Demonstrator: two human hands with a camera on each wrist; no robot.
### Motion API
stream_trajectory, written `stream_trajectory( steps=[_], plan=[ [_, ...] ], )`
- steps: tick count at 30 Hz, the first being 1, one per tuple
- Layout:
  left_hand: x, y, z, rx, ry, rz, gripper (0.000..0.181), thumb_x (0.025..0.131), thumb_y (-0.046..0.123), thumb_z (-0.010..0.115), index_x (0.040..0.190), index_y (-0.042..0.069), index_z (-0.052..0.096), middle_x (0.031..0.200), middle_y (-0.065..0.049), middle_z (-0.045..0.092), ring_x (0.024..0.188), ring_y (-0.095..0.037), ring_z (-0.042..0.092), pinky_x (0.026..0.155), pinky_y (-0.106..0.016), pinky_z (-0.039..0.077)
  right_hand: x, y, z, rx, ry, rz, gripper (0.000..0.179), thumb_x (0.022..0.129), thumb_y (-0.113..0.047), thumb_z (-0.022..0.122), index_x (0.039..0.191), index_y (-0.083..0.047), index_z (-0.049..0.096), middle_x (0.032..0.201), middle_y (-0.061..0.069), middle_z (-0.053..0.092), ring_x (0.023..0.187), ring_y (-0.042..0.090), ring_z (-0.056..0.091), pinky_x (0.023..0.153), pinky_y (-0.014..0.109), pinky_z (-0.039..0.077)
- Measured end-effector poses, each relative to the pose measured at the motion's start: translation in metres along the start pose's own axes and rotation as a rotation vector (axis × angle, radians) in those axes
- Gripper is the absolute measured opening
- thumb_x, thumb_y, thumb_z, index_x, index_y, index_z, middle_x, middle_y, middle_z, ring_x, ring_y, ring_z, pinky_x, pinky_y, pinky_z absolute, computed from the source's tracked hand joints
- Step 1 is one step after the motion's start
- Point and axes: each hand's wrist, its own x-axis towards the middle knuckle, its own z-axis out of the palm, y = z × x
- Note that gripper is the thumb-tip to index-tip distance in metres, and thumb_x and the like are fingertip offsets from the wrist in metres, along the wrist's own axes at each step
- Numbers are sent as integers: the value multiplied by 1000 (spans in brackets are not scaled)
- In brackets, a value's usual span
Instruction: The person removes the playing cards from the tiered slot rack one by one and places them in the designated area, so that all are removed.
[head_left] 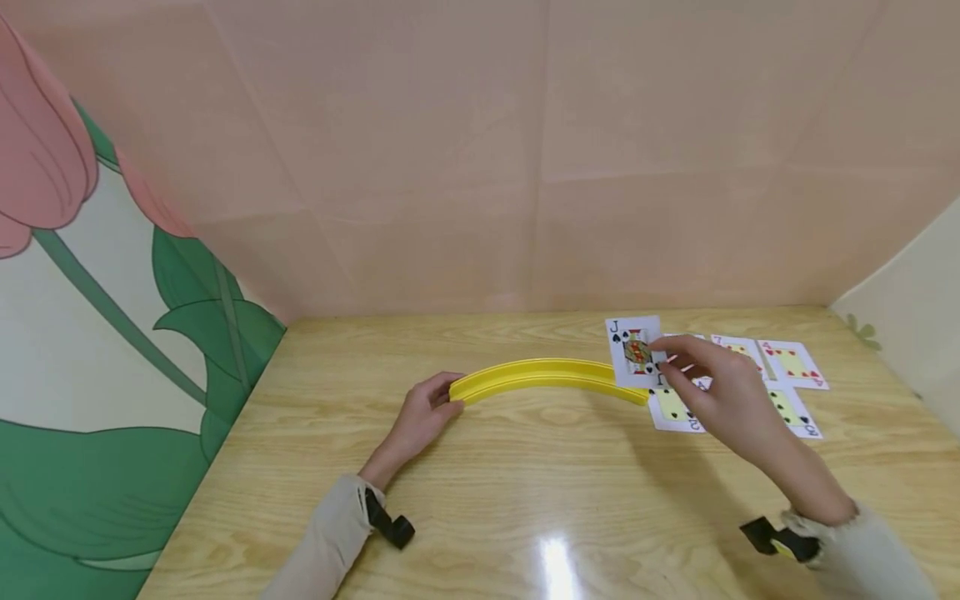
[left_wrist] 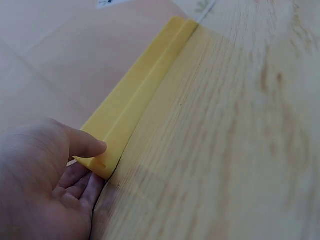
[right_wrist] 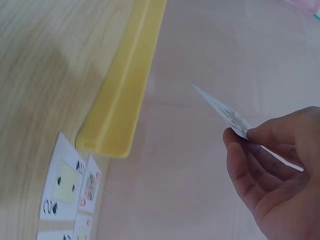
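Note:
A curved yellow card holder point(head_left: 547, 372) with a lengthwise groove lies on the wooden table. At its left end my left hand point(head_left: 423, 421) grips it, thumb point(left_wrist: 90, 145) on the near side and the other fingers behind and below. My right hand point(head_left: 720, 387) pinches a jack of spades point(head_left: 633, 350) by its right edge, between thumb and fingers. The card is raised above the holder's right end and faces me in the head view; the right wrist view shows it nearly edge-on, apart from the holder.
Several face-up cards lie in two rows at the right, partly hidden by my right hand, among them a two of spades point(right_wrist: 60, 185) and a red-suited card point(head_left: 795, 364). A pink cloth point(head_left: 420, 167) hangs behind the table point(head_left: 495, 500); a flower-patterned cloth point(head_left: 97, 350) stands at the left.

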Motion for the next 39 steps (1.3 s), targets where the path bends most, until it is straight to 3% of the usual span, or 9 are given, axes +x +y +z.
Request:
stream_trajectory(
  steps=[9, 28, 39],
  plan=[
    [-2, 0, -1, -1, -9, -6, 33, 94, -7, 61, 127, -3, 62, 125, -19, 63, 116, -31, 61, 98, -45, 52, -2, 15, -20, -19, 27, 36, 30, 79, 11, 74, 104, -6, 73, 83, 10, 73, 74, -11, 58, 65, 4, 47],
    [-4, 1, 0, 4, -5, 2, 34, 93, -8, 61, 127, -4, 61, 125, -20, 63, 116, -33, 61, 99, -48, 51, -13, 71, -69, -65, -98, 248, 20, 88, 4, 69, 106, -3, 72, 90, 16, 72, 71, -13, 55, 56, 8, 44],
    [-4, 1, 0, 30, -4, 2, 34, 93, -8, 61, 127, -5, 61, 125, -21, 63, 116, -34, 61, 99, -46, 52, -21, 101, -89, -171, -146, 281, 18, 86, 4, 70, 103, -2, 71, 90, 20, 71, 70, -18, 50, 52, 8, 40]
  ],
)
